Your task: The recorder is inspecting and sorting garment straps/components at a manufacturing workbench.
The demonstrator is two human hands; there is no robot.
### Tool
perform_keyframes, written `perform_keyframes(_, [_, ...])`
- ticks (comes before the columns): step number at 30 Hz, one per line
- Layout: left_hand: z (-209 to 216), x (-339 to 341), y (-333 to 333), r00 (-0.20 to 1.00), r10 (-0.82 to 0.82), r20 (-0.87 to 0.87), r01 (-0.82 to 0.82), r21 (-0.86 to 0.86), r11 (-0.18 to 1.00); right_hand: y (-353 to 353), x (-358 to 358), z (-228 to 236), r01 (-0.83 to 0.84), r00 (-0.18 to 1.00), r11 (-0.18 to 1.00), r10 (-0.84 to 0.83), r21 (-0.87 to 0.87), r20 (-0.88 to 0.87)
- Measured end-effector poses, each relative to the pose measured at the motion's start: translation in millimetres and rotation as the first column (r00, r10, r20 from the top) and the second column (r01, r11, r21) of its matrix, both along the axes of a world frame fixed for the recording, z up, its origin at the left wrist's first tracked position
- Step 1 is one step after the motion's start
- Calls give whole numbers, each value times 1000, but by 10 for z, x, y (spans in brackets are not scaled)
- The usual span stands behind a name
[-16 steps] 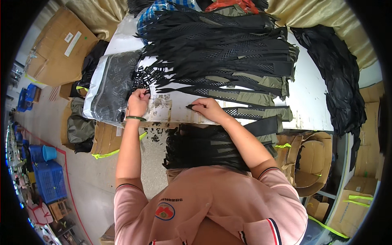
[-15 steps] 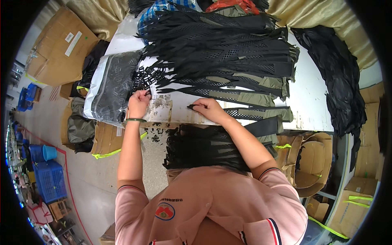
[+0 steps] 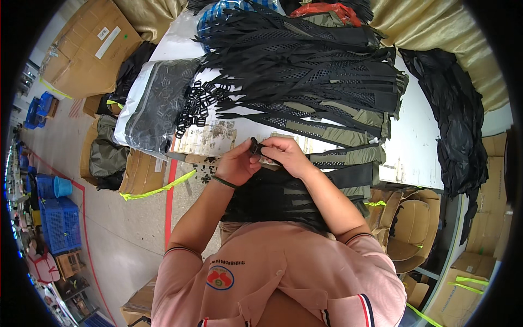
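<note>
A small black plastic buckle is pinched in the fingers of my left hand, in front of the table's near edge. Close beside it, my right hand grips the narrow black end of a mesh strap with an olive panel, whose wide end trails off to the right. The fingertips hide where strap and buckle meet, so I cannot tell if the strap is through it. Loose black buckles lie heaped at the table's left, beside a clear plastic bag full of them.
Black and olive mesh straps are piled across the white table. More straps hang over my lap. Black fabric drapes at the right edge. Open cardboard boxes stand below right, others at left.
My left hand has moved right and nearer from the heap of buckles, bringing a buckle to my right hand. My right hand has shifted slightly, still gripping the strap's end.
</note>
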State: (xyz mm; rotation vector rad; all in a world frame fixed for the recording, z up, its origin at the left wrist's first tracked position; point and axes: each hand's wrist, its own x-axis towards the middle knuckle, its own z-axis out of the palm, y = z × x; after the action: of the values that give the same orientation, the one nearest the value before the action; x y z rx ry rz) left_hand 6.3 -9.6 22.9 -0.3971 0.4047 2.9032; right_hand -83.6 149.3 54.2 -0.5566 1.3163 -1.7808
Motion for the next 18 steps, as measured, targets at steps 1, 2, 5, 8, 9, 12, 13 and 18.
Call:
perform_keyframes(1, [7,-3,13,1000,-11,-2,11,11,1000,15,-12,-30,-1,1000,1000,1,1,-1])
perform_keyframes(2, [16,-7,26,1000,-22,-3,23,21,1000,28,-33,-92,4,1000,1000,-5,-24,-3])
perform_keyframes(5, [82,-42,89,999,-36,-28,37,39,999,65,-62,-95,0,999,997,4,-81,53])
perform_keyframes(8, [66,-51,103,997,-60,-56,62,36,997,56,-56,-73,-33,996,995,41,-93,79])
perform_keyframes(9, [68,-56,113,997,-61,-55,63,37,997,58,-58,-75,-49,997,996,53,-73,51])
perform_keyframes(12, [104,-64,146,996,-57,-64,62,81,995,92,-80,-115,-45,999,997,47,-63,24])
perform_keyframes(13, [127,-62,162,995,-54,-83,61,77,995,98,-79,-115,-43,999,997,45,-63,25])
perform_keyframes(18, [69,-71,182,994,-51,-100,59,83,995,119,-64,-105,-17,999,997,20,-70,43])
